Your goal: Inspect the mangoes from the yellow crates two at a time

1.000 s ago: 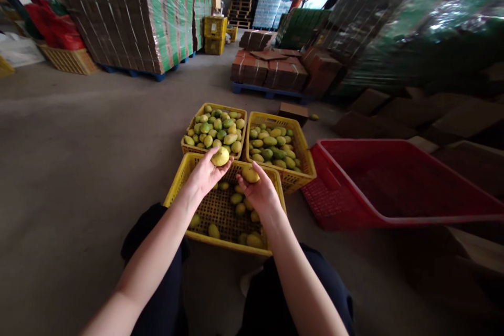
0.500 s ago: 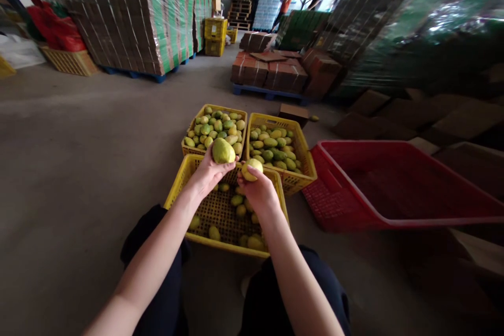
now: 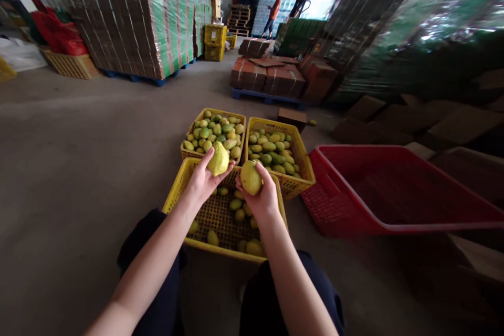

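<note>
My left hand (image 3: 205, 176) is closed around a yellow papaya (image 3: 218, 159) with a tapered end, held above the back rim of the near yellow crate (image 3: 175, 184). In my right hand (image 3: 263, 197), a rounder yellow-green papaya (image 3: 251, 178) is gripped between thumb and fingers, a short way right of the first. Below both hands, the near crate holds several loose papayas, with much of its slotted bottom showing. Behind it stand a left yellow crate (image 3: 185, 153) full of green and yellow papayas and a right yellow crate (image 3: 306, 165) with longer, greener ones.
A large red basket (image 3: 315, 189) stands to the right, near flattened cardboard (image 3: 366, 107). Farther off are a pallet of bundled cardboard (image 3: 268, 76), a small brown box (image 3: 291, 117) and wrapped stacks (image 3: 173, 16). Two people (image 3: 300, 0) are at the back.
Both papayas have been turned in my hands. The left one has moved slightly left and down, the right one lower. The people in the background have shifted left.
</note>
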### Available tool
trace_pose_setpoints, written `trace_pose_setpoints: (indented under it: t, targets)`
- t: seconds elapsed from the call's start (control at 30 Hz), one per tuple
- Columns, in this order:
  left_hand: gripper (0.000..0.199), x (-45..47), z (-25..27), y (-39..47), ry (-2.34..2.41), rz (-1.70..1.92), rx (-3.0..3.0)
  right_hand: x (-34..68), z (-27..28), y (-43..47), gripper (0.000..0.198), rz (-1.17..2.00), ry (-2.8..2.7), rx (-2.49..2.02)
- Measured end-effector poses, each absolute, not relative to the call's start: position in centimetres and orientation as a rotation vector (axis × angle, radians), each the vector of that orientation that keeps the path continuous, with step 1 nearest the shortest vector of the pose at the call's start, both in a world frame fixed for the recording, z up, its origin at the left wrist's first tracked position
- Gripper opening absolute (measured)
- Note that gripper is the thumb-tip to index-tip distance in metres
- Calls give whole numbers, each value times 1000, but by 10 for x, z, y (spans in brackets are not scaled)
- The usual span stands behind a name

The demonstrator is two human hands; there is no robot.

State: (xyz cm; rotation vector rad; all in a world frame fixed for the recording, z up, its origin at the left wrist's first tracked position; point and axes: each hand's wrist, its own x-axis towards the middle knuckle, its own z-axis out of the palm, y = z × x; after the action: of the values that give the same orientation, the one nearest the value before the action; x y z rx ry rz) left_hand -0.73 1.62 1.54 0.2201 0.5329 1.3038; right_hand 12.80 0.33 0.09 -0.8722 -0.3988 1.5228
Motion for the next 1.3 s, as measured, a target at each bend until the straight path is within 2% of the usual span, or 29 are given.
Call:
trace_pose_setpoints:
  t: [0.17, 0.37, 0.67, 0.8, 0.9, 0.97, 1.03, 1.17, 1.3]
  targets:
    - [17, -10, 12, 16, 470, 1332, 90, 130, 2, 6, 21, 1514, -317, -887]
    - [27, -16, 15, 16, 430, 1263, 4, 129, -9, 12, 20, 1335, -302, -915]
    - [30, -6, 9, 19, 598, 1235, -103, 126, -14, 14, 21, 1323, -350, -813]
    - [29, 0, 1, 15, 524, 1214, -41, 115, -25, 13, 37, 1192, -632, -794]
    - [21, 9, 0, 13, 577, 1295, 5, 103, -33, 8, 51, 1063, -923, -837]
    - [26, 15, 0, 12, 611, 1344, 119, 96, -35, 4, 54, 961, -1105, -847]
    - [33, 18, 0, 12, 630, 1361, 208, 92, -35, 1, 51, 868, -1216, -848]
    - [15, 17, -3, 14, 627, 1298, 182, 92, -31, -1, 36, 684, -1328, -839]
    - [22, 14, -7, 15, 573, 1195, 89, 89, -30, -6, 31, 512, -1440, -799]
